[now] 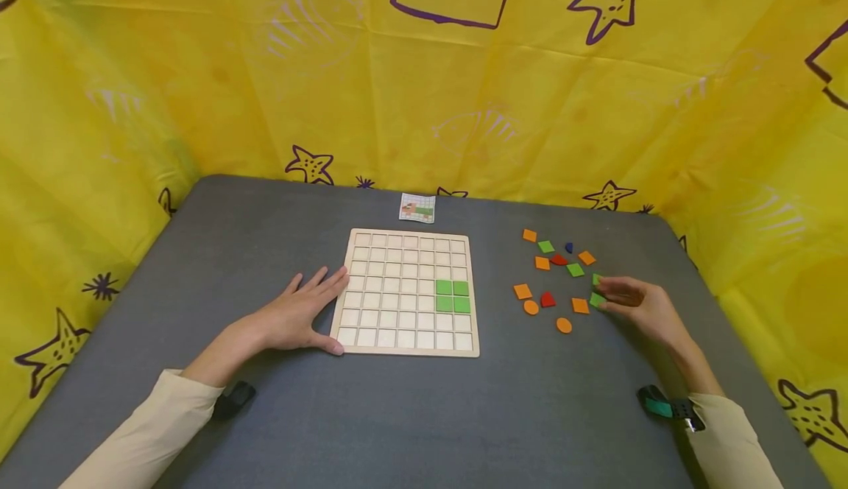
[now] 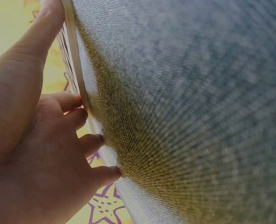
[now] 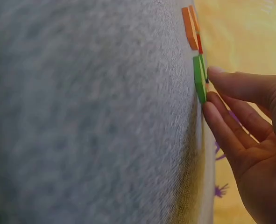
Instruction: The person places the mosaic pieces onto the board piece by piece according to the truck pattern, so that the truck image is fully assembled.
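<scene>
Board [image 1: 407, 352], square, pale wood, recessed grid: flat at the middle of the dark grey cloth-covered table [image 1: 411, 415]. Set in its two rightmost columns: four green square tiles [image 1: 453, 297], forming a two-by-two block.

Left hand [image 1: 298, 316]: open, fingers spread, the fingertips and thumb touching the board's left edge.

Right hand [image 1: 639, 308]: thumb and fingers slightly bent and apart, at two loose green tiles [image 1: 597, 301] on the far right of the scatter; whether it grips either one cannot be told.

Loose pieces, right of the board: five orange square tiles [image 1: 523, 292]; two orange round discs [image 1: 564, 325]; two further green tiles [image 1: 575, 270]; two red pieces with a curved edge [image 1: 548, 300]; one small dark blue piece [image 1: 569, 248].

Printed paper card [image 1: 417, 208], small, with a coloured grid picture: just beyond the board's far edge.

Backdrop: yellow fabric [image 1: 411, 106] with purple starfish outlines.
</scene>
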`<action>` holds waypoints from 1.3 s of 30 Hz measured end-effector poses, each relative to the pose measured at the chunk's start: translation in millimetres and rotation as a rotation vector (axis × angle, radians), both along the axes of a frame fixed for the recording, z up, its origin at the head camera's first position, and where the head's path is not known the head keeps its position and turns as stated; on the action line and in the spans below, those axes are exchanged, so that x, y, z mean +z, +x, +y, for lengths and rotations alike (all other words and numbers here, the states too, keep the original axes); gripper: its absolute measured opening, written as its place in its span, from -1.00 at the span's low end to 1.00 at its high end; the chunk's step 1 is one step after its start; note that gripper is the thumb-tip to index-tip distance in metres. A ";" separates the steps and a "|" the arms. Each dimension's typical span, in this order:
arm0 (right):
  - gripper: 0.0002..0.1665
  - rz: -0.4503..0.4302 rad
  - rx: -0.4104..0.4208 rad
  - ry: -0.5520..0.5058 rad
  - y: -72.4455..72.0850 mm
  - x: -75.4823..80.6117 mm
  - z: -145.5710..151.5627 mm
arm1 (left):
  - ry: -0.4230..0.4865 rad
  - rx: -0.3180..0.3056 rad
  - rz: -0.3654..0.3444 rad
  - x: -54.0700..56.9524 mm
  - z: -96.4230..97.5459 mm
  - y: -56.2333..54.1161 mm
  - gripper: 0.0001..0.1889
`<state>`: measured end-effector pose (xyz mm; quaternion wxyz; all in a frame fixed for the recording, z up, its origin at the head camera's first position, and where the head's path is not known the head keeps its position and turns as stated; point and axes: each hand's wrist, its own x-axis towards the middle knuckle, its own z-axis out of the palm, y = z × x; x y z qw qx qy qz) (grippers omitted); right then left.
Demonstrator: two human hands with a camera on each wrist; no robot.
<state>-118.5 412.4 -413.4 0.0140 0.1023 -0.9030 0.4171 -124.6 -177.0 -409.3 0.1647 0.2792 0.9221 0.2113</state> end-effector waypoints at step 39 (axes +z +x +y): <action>-0.58 0.072 0.071 0.136 -14.3 18.8 -48.0 | -0.001 -0.006 -0.001 1.4 0.0 0.8 0.26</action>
